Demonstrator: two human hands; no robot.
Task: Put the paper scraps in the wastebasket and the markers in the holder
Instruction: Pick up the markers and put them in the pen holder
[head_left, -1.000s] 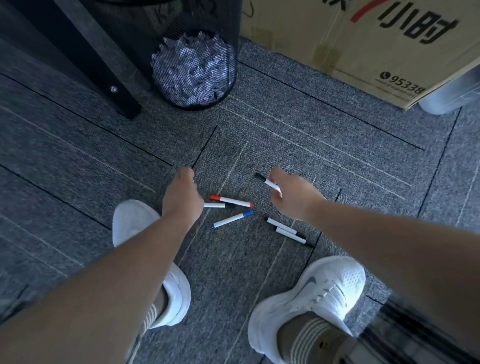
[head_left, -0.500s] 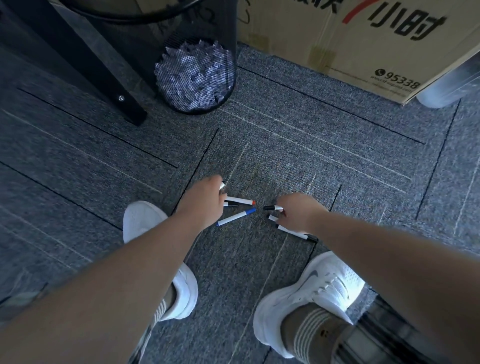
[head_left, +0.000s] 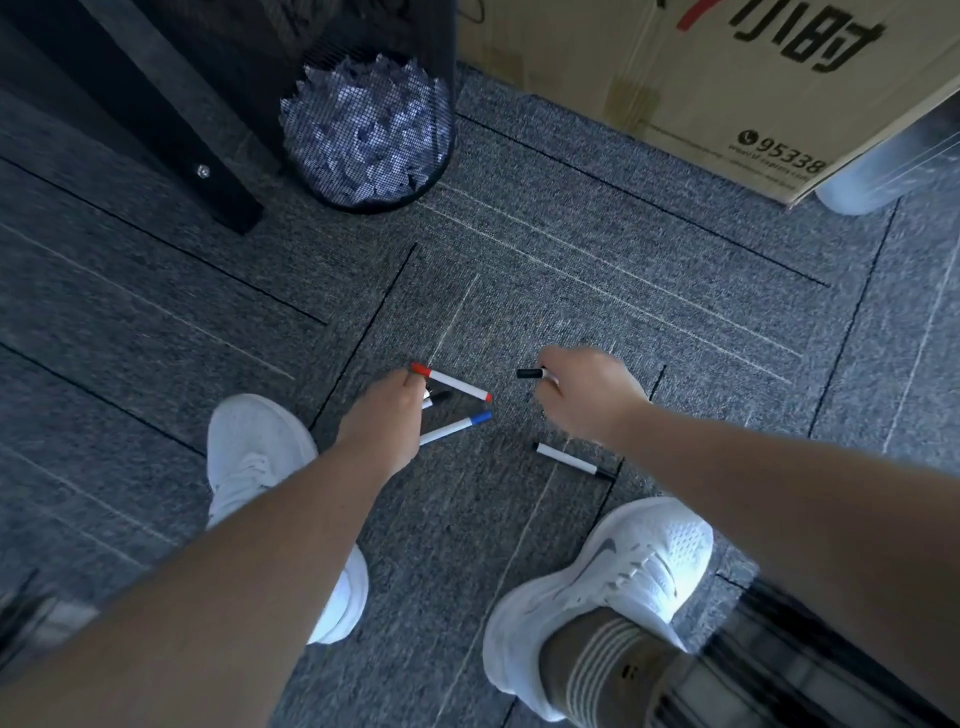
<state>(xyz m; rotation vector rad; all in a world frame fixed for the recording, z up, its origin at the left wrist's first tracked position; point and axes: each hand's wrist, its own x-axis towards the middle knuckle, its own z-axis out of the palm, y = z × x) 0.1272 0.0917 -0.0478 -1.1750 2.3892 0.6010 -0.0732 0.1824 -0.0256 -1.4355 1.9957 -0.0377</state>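
Observation:
Several markers lie on grey carpet between my feet. My left hand (head_left: 387, 415) pinches the red-capped end of the red marker (head_left: 453, 383), which slants away to the right. A black marker (head_left: 438, 398) pokes out beside its fingers, and the blue marker (head_left: 456, 426) lies just below, partly under the hand. My right hand (head_left: 587, 396) is closed around a black-capped marker (head_left: 530, 373) whose cap sticks out to the left. Another black marker (head_left: 574, 461) rests on the floor below that hand. The black mesh wastebasket (head_left: 441, 78) stands at the upper left, with paper scraps (head_left: 363, 130) inside. No holder is in view.
A large cardboard box (head_left: 727, 78) fills the upper right, with a pale cylinder (head_left: 883, 171) beside it. A dark furniture leg (head_left: 156, 114) slants left of the basket. My white shoes (head_left: 254, 452) (head_left: 613, 571) flank the markers.
My right hand has lifted off the floor with a black marker, and only one black marker remains below it. My left hand has closed on the red marker's end.

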